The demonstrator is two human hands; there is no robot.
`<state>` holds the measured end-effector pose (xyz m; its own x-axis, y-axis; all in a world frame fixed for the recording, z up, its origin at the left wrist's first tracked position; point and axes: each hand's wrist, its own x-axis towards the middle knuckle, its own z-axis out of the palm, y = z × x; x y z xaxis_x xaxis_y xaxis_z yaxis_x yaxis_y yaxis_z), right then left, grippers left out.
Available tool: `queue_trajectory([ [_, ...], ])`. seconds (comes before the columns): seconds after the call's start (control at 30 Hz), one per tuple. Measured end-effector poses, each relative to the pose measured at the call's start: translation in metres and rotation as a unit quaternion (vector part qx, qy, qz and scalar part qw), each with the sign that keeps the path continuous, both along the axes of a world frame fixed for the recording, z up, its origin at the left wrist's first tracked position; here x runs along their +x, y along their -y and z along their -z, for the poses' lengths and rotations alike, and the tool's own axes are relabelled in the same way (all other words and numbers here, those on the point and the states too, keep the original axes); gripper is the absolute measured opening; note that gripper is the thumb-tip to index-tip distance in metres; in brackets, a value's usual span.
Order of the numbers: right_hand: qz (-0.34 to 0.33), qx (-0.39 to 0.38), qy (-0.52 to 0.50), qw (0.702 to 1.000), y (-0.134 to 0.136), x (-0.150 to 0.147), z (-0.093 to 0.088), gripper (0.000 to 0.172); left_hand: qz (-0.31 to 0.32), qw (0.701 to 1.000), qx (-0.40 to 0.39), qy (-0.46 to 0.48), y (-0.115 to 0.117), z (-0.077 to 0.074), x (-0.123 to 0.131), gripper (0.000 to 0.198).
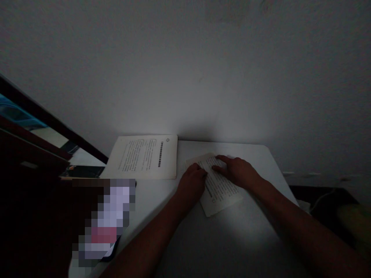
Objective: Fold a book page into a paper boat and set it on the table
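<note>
A small printed sheet of paper [220, 193] lies on the white table [232, 239], tilted. My left hand [193, 181] rests on the sheet's left edge with its fingers curled down onto it. My right hand [236, 170] lies on the sheet's upper right part, fingers stretched flat and pressing the paper. The scene is dim, so fine detail of the fingers is hard to make out.
A printed booklet [145, 156] lies at the table's back left, against the white wall [185, 69]. A blurred-out device [107, 224] sits at the front left edge. Dark furniture [29, 162] stands to the left, a dark area to the right.
</note>
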<state>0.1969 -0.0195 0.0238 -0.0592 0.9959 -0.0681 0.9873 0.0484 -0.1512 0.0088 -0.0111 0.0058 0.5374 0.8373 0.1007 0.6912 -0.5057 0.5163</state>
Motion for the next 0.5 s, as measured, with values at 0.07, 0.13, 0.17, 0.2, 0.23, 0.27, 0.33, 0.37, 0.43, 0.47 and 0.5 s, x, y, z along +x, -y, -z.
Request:
queue_trajectory([
  [0.07,-0.002,0.003,0.012,1.0,-0.004,-0.001,-0.001,0.058,0.002,1.0,-0.003,-0.006,0.0,0.0,0.0,0.024],
  [0.13,0.001,0.003,0.027,1.0,-0.01,-0.004,-0.002,0.058,0.004,1.0,-0.006,-0.009,-0.001,0.0,0.0,0.024],
  [0.17,0.002,0.003,0.035,0.999,-0.014,-0.005,-0.002,0.058,0.004,1.0,-0.005,-0.008,-0.001,0.001,0.0,0.024],
  [0.2,0.001,0.003,0.042,0.999,-0.017,-0.006,-0.003,0.057,0.004,1.0,-0.004,-0.005,-0.001,0.001,0.0,0.024],
  [0.23,0.0,0.004,0.049,0.999,-0.021,-0.007,-0.004,0.057,0.003,1.0,-0.003,-0.003,-0.001,0.001,0.0,0.024],
  [0.27,-0.003,0.003,0.054,0.999,-0.024,-0.008,-0.005,0.056,0.002,1.0,-0.002,-0.001,-0.001,0.001,0.0,0.024],
  [0.33,-0.004,0.001,0.059,0.998,-0.029,-0.009,-0.006,0.054,0.003,1.0,0.001,0.001,0.0,0.002,-0.001,0.024],
  [0.37,-0.001,0.001,0.057,0.998,-0.03,-0.009,-0.007,0.054,0.006,1.0,0.003,0.001,0.0,0.001,-0.001,0.024],
  [0.43,0.01,0.011,0.041,0.999,-0.027,-0.007,-0.007,0.053,0.008,1.0,0.009,0.0,0.0,0.001,-0.002,0.023],
  [0.47,0.02,0.022,0.029,0.999,-0.024,-0.006,-0.006,0.053,0.008,1.0,0.01,0.001,0.0,0.0,-0.003,0.023],
  [0.5,0.028,0.037,0.014,0.999,-0.019,-0.006,-0.004,0.052,0.007,1.0,0.012,0.003,0.0,0.0,-0.003,0.022],
])
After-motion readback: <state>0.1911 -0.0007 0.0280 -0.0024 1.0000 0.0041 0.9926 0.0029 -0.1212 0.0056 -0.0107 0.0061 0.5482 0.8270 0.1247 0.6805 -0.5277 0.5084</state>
